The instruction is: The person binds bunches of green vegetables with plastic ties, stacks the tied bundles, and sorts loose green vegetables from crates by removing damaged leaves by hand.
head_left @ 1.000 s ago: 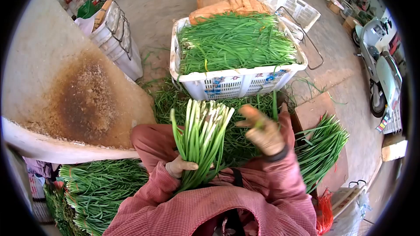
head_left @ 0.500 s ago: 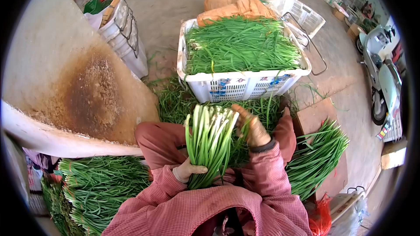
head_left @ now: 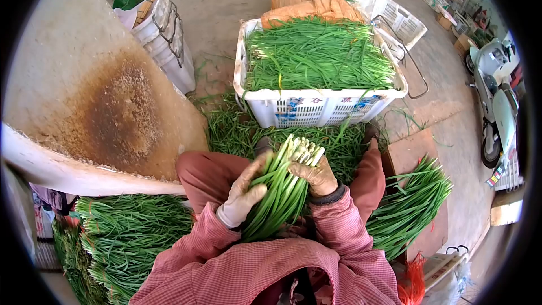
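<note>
A bunch of garlic chives (head_left: 282, 189) is held over my lap, white stem ends up and green leaves hanging down towards me. My left hand (head_left: 241, 195), in a pale glove, presses against the bunch's left side, its thumb in front and its fingertips partly hidden behind the stems. My right hand (head_left: 317, 177) closes round the upper stems from the right, the thumb lying across their front. Beyond my knees stands a white plastic crate (head_left: 322, 104) heaped with more chives (head_left: 322, 53).
Tied chives (head_left: 135, 243) are stacked at my left, beside a stained wall (head_left: 118, 107). A loose pile of chives (head_left: 409, 206) lies on a board to my right, near red ties (head_left: 415, 282). Leaf scraps (head_left: 231, 130) cover the floor. A scooter (head_left: 499, 107) is parked further right.
My left hand has shifted up along the bunch. My right hand, previously beside the stem tops with a few leaves, now grips the upper stems. The bunch tilts more to the right.
</note>
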Available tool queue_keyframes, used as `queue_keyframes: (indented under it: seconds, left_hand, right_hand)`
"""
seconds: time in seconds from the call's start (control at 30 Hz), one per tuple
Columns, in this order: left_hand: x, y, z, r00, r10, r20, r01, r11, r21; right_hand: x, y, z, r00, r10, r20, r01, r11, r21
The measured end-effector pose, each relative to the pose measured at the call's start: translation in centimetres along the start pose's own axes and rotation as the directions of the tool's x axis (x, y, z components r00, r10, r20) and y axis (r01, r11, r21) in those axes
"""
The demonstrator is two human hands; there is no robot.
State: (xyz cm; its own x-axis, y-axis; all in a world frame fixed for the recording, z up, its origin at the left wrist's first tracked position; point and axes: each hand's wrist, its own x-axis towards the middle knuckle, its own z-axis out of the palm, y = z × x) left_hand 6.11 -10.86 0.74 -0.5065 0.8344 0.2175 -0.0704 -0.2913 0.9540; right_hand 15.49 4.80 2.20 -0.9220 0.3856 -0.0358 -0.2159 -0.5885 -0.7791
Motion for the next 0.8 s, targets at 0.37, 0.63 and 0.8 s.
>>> queue_keyframes:
  seconds: [0.37, 0.63, 0.8]
  left_hand:
    - [-0.2, -2.9, -2.1, 0.904, -0.399, 0.156, 0.422, 0.890, -0.172]
    - [3.0, -4.2, -3.2, 0.980, 0.188, 0.059, -0.196, 0.901, 0.388]
    - [4.4, -0.1, -2.4, 0.974, -0.171, 0.147, 0.173, 0.985, 0.004]
  right_hand:
    - [1.2, 0.4, -0.7, 0.966, 0.027, 0.255, -0.090, 0.967, 0.239]
    - [1.0, 0.8, -1.1, 0.988, 0.096, 0.122, -0.119, 0.971, 0.205]
    - [1.3, 0.8, -0.4, 0.991, 0.132, 0.020, -0.133, 0.961, 0.244]
